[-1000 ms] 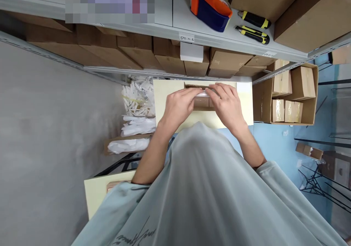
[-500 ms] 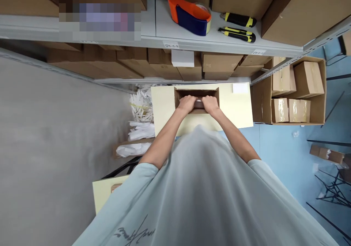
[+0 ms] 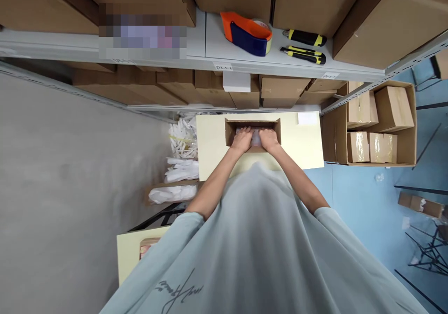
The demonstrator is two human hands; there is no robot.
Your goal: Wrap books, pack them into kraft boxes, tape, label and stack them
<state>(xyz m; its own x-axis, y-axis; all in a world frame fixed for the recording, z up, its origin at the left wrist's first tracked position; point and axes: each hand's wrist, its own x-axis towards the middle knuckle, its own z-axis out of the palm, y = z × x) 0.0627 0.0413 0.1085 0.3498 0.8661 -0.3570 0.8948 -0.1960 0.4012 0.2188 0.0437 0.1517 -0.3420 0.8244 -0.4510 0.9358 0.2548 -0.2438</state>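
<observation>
On a pale yellow table (image 3: 301, 148) stands an open brown cardboard box (image 3: 228, 133). Both my hands reach into it from the near side. My left hand (image 3: 243, 139) lies with outstretched fingers on something clear and shiny, like plastic wrapping (image 3: 256, 138), inside the box. My right hand (image 3: 268, 139) rests on the right part of the same wrapping, its fingers stretched forward and partly hidden. The wrapping shows between the two hands. What lies under it cannot be made out.
A shelf above the table holds cardboard boxes, an orange and blue tape dispenser (image 3: 247, 35) and two yellow-black utility knives (image 3: 305, 38). At right, a large carton (image 3: 334, 139) contains smaller boxes. White paper scraps (image 3: 184, 136) lie left of the table.
Both hands have shifted from the box's middle, where they were close together and curled, to flatter, slightly wider positions. The clear wrapping now shows between them. The view has tilted slightly upward.
</observation>
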